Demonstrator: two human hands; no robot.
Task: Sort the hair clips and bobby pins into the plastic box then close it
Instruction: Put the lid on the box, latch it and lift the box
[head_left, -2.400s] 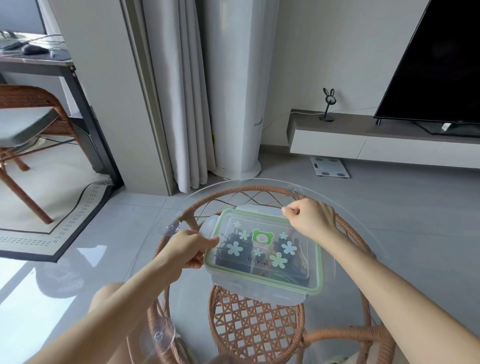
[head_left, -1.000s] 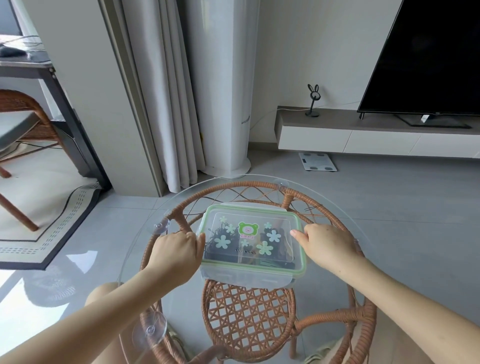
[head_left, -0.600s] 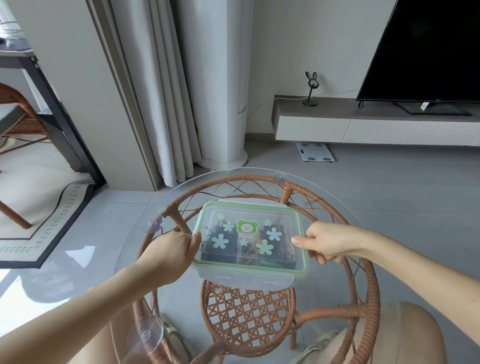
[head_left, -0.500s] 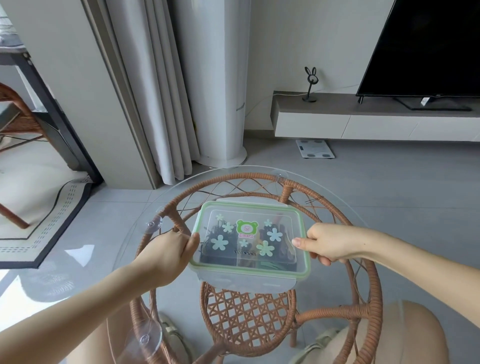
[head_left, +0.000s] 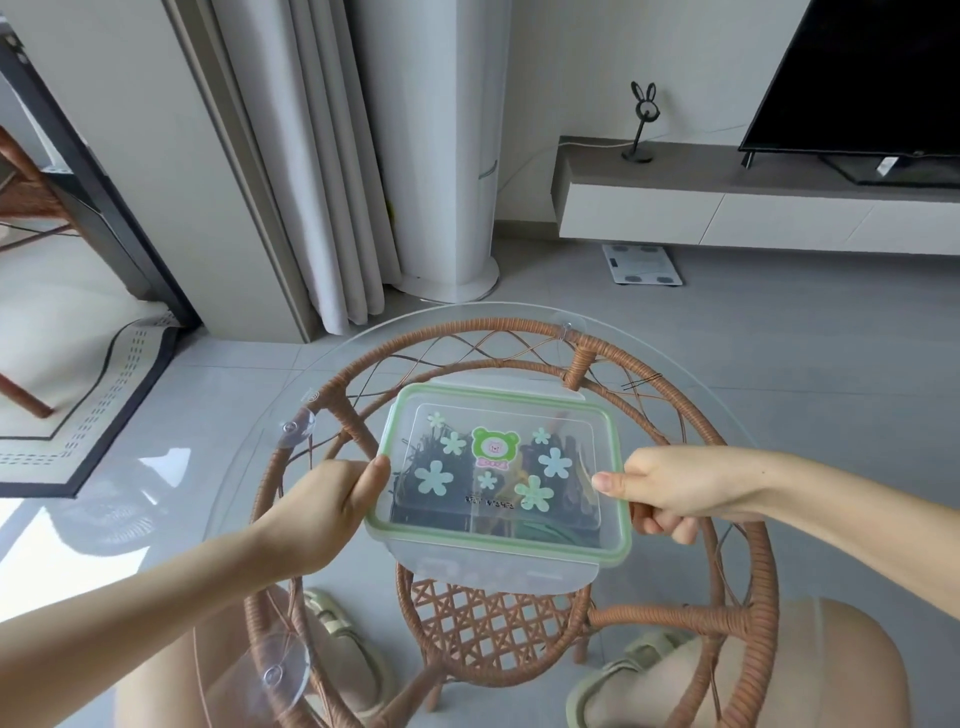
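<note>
The plastic box is sitting on the surface, left hand and right hand flanking it, bobby pin lying behind.

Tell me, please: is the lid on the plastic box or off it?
On. The lid with flower stickers covers the plastic box, its green rim seated all round. Whether the side latches are snapped, I cannot tell: both hands hide them.

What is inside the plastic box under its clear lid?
Through the lid of the plastic box, dark hair clips and pins show, heaped in compartments. The flower and bear stickers cover part of them, so the count and exact kinds cannot be seen.
</note>
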